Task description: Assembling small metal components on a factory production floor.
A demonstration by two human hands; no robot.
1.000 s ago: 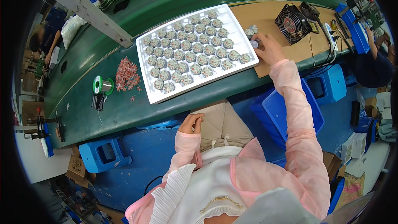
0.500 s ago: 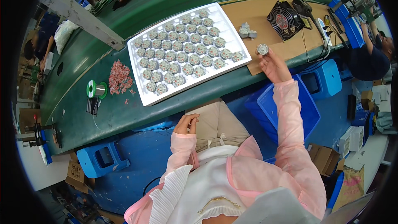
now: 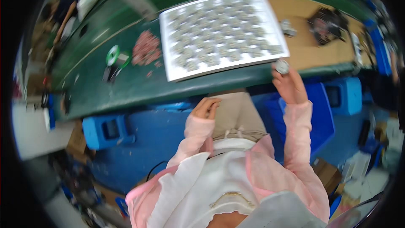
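My right hand [image 3: 290, 85] pinches a small round grey-white part [image 3: 282, 66] by its rim, just off the near right corner of a white foam tray [image 3: 185, 74]. Rows of similar round parts [image 3: 217, 29] fill most of that tray, and the picture is smeared by motion. Over my lap, below the table edge, my left hand [image 3: 205, 108] rests with its fingers curled together. Nothing shows in it. Behind the right hand, a few more grey parts [image 3: 288, 28] lie on a brown board [image 3: 301, 52].
Left of the tray lie a heap of small red pieces [image 3: 146, 48] and a green-flanged wire spool [image 3: 118, 57]. A black fan [image 3: 327, 25] stands on the board. Blue stools [image 3: 107, 131] and a blue bin [image 3: 316, 120] are below the green table [image 3: 139, 95].
My view has turned and shifted, so the tray and table sit higher and further right. The right hand, still holding the round part, has come closer to the tray's near corner. The left stays curled.
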